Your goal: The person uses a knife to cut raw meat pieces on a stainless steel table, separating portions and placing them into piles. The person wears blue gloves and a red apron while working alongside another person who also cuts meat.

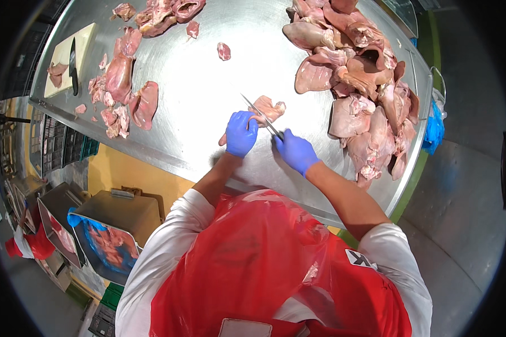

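Observation:
My left hand [242,135], in a blue glove, is closed on a pale pink pig ear [270,105] lying at the near side of the steel table [208,73]. The end of the ear sticks out on the left of the hand. In my right hand [296,151], also blue-gloved, is the black handle of a knife [256,110]. Its thin blade slants up and left across the ear, close to my left fingers. To the right, a large heap of pig ears [365,73] covers that side of the table. One small meat scrap [224,51] lies farther off.
Cut meat pieces [120,73] spread over the table's left side, beside a white cutting board [84,40] bearing a second knife [73,67]. Below left stand a steel tub [121,210] holding meat in blue plastic, and black crates [73,143]. A person in red [36,244] is at far left.

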Tool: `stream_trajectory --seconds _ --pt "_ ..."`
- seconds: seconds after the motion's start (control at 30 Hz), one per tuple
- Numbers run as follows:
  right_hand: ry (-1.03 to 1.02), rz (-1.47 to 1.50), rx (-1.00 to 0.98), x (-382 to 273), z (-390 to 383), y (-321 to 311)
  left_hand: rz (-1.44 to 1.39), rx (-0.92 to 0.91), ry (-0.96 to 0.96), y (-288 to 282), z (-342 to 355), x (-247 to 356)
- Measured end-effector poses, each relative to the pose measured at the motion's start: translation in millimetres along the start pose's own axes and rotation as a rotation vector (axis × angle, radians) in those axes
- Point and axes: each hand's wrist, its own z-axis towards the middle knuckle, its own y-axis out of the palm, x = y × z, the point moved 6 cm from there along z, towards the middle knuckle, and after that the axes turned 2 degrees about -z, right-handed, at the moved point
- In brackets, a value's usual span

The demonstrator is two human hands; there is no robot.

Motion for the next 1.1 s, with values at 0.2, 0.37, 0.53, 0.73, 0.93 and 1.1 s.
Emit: stream_trajectory --seconds 0.2,0.37,0.53,0.73,0.93,1.1 --pt "0.068 -0.029 -0.077 35.2 -55.7 5.8 -0.049 -0.017 -0.028 0.1 -3.6 -9.4" --pt "-0.023 0.011 0.007 2.2 10.2 15.6 0.002 -0.077 -0.003 -3.1 -4.0 -1.1" --pt "-0.023 0.015 0.041 -4.5 15.1 17.3 0.0 -0.035 -0.025 -4.1 -4.8 -1.2" --pt "0.151 -0.124 -0.042 57.1 -90.4 30.6 0.009 -0.026 -0.001 -1.2 -9.0 -4.4" --pt "0.13 -0.14 -0.032 98.2 -151.1 31.0 0.038 -0.363 0.139 -24.6 -37.9 29.8" --pt "0.111 -0.058 0.059 99.8 -175.3 29.8 0.301 -0.696 0.195 -34.2 -71.2 56.8"
